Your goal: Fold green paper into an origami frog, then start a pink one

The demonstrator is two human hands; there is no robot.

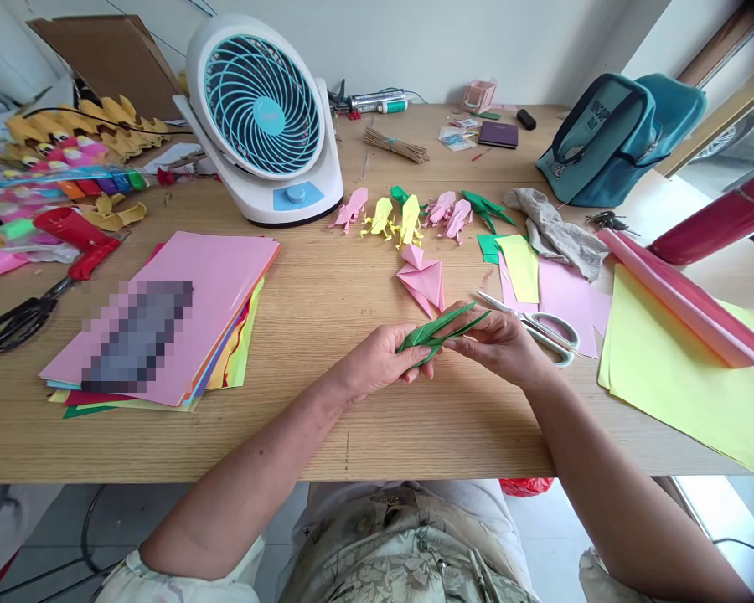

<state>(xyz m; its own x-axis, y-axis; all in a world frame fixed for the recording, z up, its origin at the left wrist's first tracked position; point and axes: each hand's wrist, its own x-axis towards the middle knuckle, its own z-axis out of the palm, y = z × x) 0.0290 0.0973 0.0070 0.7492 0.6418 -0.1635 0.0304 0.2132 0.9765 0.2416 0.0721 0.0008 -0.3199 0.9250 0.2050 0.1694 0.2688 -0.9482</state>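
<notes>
A folded green origami piece with long narrow points is held between both hands above the front middle of the table. My left hand grips its wide end, thumb on top. My right hand pinches the narrow points at its right side; the fingertips partly cover them. Just beyond the hands lies a pink folded paper piece. White-handled scissors rest beside my right hand, blades pointing left. Farther back stands a row of small origami figures, including a yellow one and a pink one.
A white fan stands at the back left. Left of me are a stack of coloured paper and black-handled scissors. To the right lie yellow sheets, a rolled pink sheet, a grey cloth, a red bottle and a teal bag.
</notes>
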